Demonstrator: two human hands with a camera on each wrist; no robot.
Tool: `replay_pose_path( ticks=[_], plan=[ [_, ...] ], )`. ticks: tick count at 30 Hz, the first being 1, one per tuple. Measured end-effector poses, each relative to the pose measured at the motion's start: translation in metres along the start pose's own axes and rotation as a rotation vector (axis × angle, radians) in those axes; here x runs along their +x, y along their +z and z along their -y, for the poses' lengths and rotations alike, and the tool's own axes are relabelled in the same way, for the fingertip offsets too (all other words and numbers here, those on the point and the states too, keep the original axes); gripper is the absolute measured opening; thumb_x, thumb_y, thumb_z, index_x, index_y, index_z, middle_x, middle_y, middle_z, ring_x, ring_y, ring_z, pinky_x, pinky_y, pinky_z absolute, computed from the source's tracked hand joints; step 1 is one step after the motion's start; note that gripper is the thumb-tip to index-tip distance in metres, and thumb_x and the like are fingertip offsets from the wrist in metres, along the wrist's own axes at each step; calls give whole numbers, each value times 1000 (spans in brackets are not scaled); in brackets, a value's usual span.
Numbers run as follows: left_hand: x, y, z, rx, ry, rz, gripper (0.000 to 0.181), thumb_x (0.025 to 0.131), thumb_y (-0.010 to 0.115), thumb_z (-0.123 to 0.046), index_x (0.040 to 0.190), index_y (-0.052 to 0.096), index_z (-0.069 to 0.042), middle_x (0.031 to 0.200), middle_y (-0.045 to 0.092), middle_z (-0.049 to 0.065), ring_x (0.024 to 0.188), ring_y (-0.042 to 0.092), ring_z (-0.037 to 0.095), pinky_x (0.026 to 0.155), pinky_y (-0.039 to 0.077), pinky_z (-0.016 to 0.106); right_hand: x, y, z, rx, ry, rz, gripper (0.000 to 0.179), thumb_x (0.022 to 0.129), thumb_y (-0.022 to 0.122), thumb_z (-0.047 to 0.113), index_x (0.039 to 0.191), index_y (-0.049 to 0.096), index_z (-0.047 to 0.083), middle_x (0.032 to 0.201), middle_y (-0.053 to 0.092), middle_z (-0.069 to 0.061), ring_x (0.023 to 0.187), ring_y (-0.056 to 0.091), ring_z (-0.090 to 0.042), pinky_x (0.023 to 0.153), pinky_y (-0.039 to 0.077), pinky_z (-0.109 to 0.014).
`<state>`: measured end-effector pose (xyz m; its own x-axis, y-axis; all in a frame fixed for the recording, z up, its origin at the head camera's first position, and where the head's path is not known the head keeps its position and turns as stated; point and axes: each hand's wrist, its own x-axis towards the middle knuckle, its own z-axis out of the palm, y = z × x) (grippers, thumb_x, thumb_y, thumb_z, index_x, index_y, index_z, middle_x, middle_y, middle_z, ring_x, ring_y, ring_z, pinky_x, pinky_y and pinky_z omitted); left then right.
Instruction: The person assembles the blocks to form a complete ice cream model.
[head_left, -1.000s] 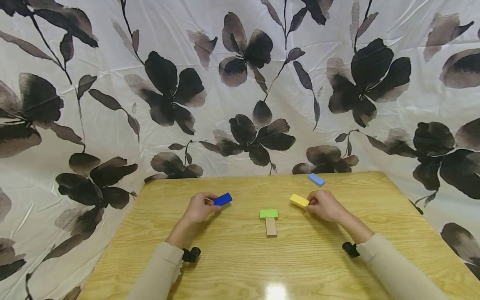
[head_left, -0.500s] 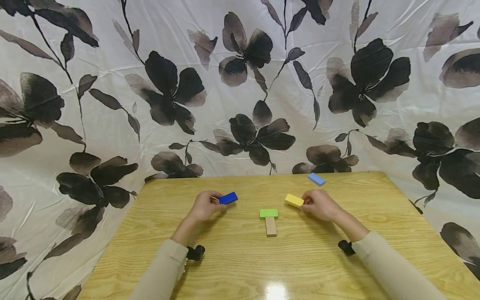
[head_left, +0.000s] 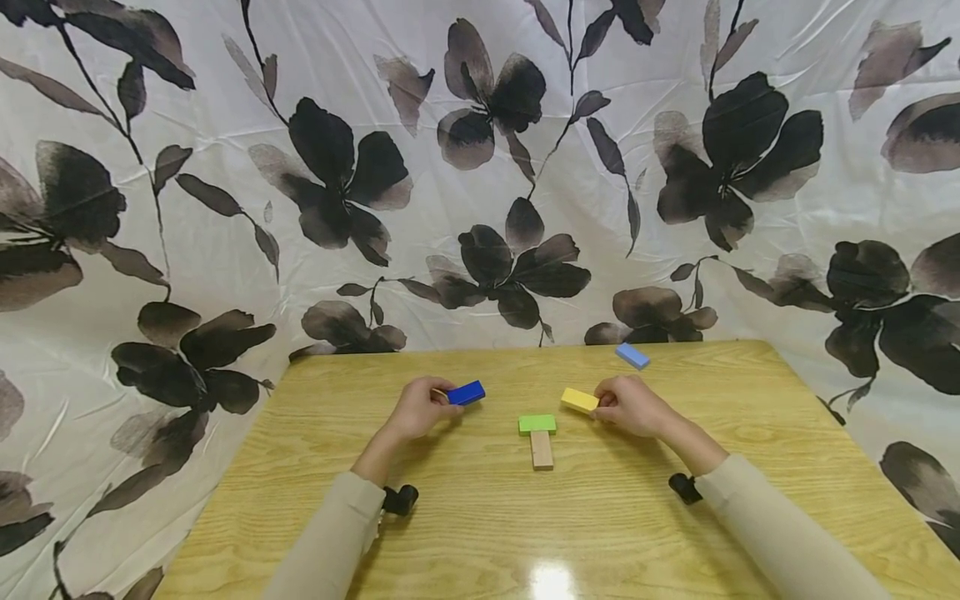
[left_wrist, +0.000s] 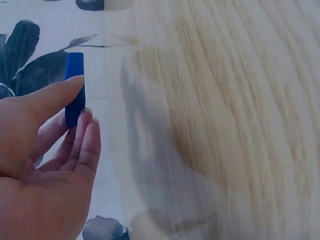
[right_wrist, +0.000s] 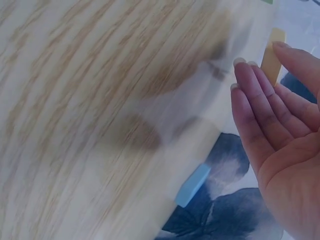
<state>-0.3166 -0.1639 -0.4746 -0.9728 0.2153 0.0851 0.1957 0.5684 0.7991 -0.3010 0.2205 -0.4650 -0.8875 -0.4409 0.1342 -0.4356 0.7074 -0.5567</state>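
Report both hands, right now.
Left hand: pinching the dark blue block.
Right hand: pinching the yellow block.

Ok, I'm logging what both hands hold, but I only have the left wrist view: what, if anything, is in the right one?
Observer: The right hand pinches a yellow rectangular block.
Operator: Anything lying on the table?
Observer: A bright green rectangular block and a pale brown, wood-like block together form a T shape.
Operator: And at the far edge?
Observer: A light blue rectangular block, farther off than the right hand.
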Motion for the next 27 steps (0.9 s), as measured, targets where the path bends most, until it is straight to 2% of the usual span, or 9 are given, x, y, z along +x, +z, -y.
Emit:
replay_pose_path(
  ticks=[7,18,27],
  plan=[
    [5,7,-2,-22,15,0,33,84,83,-2,113,71,8,91,69,14,78,63,19,67,51,28,8,5,1,17,-25,17,22,88,79,7,103,73,-8,86,73,-7,80,67,-15,72,56,-32],
    [13,19,-7,-40,3,16,34,84,83,-3,115,72,5,89,69,9,78,63,17,66,50,28,15,13,-1,10,-46,50,20,90,78,9,104,73,-4,87,72,-4,80,64,-12,72,54,-31],
    [18,31,-8,-45,23,44,34,84,84,-3,114,72,6,89,69,10,79,62,17,66,50,27,21,16,0,10,-99,89,22,91,78,11,106,73,-4,87,72,-2,79,63,-10,73,54,-29]
  ],
)
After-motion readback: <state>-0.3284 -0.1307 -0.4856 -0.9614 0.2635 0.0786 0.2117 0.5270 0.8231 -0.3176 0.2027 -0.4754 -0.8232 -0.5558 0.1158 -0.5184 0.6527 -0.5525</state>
